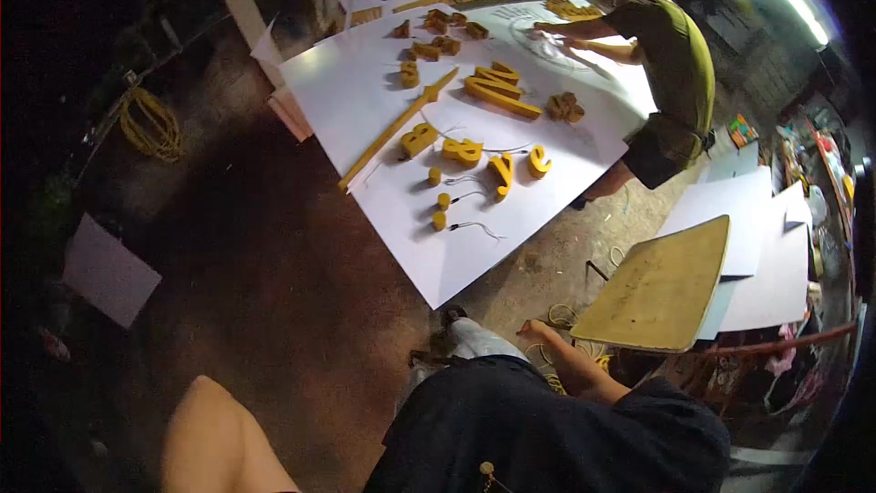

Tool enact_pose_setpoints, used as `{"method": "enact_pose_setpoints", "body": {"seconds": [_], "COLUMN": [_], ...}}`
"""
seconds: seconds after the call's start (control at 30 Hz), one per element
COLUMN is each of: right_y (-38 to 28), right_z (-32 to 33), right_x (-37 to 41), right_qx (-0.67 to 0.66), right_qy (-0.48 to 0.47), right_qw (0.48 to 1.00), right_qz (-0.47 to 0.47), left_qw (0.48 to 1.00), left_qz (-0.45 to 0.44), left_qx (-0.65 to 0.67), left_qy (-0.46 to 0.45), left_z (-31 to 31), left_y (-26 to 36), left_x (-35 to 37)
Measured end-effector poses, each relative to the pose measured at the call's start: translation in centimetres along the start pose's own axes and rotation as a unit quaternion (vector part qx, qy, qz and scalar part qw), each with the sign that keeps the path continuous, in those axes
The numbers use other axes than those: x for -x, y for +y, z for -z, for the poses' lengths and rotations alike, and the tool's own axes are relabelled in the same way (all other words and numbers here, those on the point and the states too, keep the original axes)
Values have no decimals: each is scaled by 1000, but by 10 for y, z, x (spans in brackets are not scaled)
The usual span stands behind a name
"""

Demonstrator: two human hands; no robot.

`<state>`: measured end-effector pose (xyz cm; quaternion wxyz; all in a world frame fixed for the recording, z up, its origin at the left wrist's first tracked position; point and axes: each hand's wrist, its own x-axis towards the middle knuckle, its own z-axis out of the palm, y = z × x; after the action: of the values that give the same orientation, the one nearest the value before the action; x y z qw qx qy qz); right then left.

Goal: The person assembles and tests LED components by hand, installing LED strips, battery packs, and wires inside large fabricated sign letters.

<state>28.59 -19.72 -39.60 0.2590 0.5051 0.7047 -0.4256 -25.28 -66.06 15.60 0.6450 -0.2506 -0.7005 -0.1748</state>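
My right hand (534, 330) hangs low beside my leg, just left of a yellowish chair-like panel (652, 288); its fingers are too small and dark to read. A bare bent limb (212, 424) shows at the lower left, but my left hand is out of sight. Ahead lies a large white board (438, 269). On it rest yellow block letters, including an M-like piece (502, 91), a y (501, 177), a c-like letter (539, 162) and an ampersand (463, 152). Small yellow discs (443, 201) with wires and a long yellow strip (392, 135) lie there too.
A co-worker (671, 64) in an olive shirt leans over the board's far right, hands on its surface. White sheets (721, 210) lean at right by a cluttered shelf (830, 164). A yellow cable coil (151, 123) lies at left, near a loose panel (111, 269) on the floor.
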Motion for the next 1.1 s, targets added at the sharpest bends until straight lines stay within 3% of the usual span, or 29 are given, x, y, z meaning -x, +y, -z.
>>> {"method": "enact_pose_setpoints", "body": {"seconds": [0.1, 0.17, 0.23, 0.27, 0.3, 0.33, 0.37, 0.4, 0.43, 0.47, 0.5, 0.53, 0.57, 0.6, 0.63, 0.67, 0.7, 0.77, 0.83, 0.93, 0.97, 1.0, 1.03, 1.07, 1.1], "right_y": [-39, -17, -11, -12, -17, -22, -28, -39, -36, -25, -17, -18, -21, -24, -26, -29, -31, -38, -46, -40, -22, -16, -29, -45, -50], "right_z": [12, -11, -22, -22, -17, -10, 1, 14, 18, 19, 21, 31, 45, 56, 62, 67, 71, 82, 93, 79, 67, 55, 59, 73, 74], "right_x": [55, 37, 28, 19, 19, 27, 35, 37, 32, 17, 7, 3, -1, -3, -4, -6, -9, -11, -14, -40, -65, -80, -71, -56, -59], "right_qx": [-41, -51, -32, -16, -26, -53, -79, 6, 0, 14, 29, 26, 41, 56, 56, 32, 9, 9, 12, 42, 87, 129, 129, 169, 209], "right_qy": [39, 50, 29, -39, -36, -11, 13, 21, 22, 57, 91, 93, 61, 29, 30, 42, 54, 39, 25, 30, 34, 39, 35, -1, -35], "right_qw": [998, 993, 986, 995, 995, 997, 996, 1000, 1000, 998, 993, 993, 995, 995, 995, 996, 997, 998, 998, 997, 991, 980, 980, 980, 976], "right_qz": [39, 91, 163, 88, 88, 59, 29, -2, -3, 30, 64, 63, 73, 83, 83, 70, 59, 55, 52, 56, 100, 144, 148, 102, 56], "left_qw": [999, 998, 996, 995, 973, 903, 839, 761, 685, 636, 601, 610, 552, 501, 498, 344, 344, 187, 165, 99, 78, 81, 139, 196, 199], "left_qz": [7, 7, 3, 1, 133, 258, 209, 239, 271, 277, 283, 213, 186, 225, 167, 196, 198, 505, 522, 554, 561, 566, 540, 509, 513], "left_qx": [30, 47, 64, 73, 173, 263, 423, 436, 367, 318, 268, 245, 212, 177, 153, 173, 172, -15, 36, 184, 230, 225, 171, 116, 115], "left_qy": [25, 40, 54, 61, -80, -222, -272, -416, -568, -646, -698, -723, -785, -817, -837, -902, -901, -842, -836, -806, -791, -789, -812, -830, -827], "left_z": [-24, -33, -52, -58, -80, -109, -133, -148, -144, -145, -141, -144, -127, -98, -87, -82, -63, -10, -4, 20, 27, 49, 49, -13, -23], "left_y": [132, 216, 201, 205, 236, 273, 287, 291, 301, 298, 297, 276, 269, 276, 256, 246, 251, 265, 237, 222, 212, 211, 198, 262, 259], "left_x": [-42, -67, -68, -70, -56, -21, 31, 81, 113, 169, 218, 308, 344, 349, 418, 458, 453, 438, 566, 550, 544, 543, 569, 453, 451]}}
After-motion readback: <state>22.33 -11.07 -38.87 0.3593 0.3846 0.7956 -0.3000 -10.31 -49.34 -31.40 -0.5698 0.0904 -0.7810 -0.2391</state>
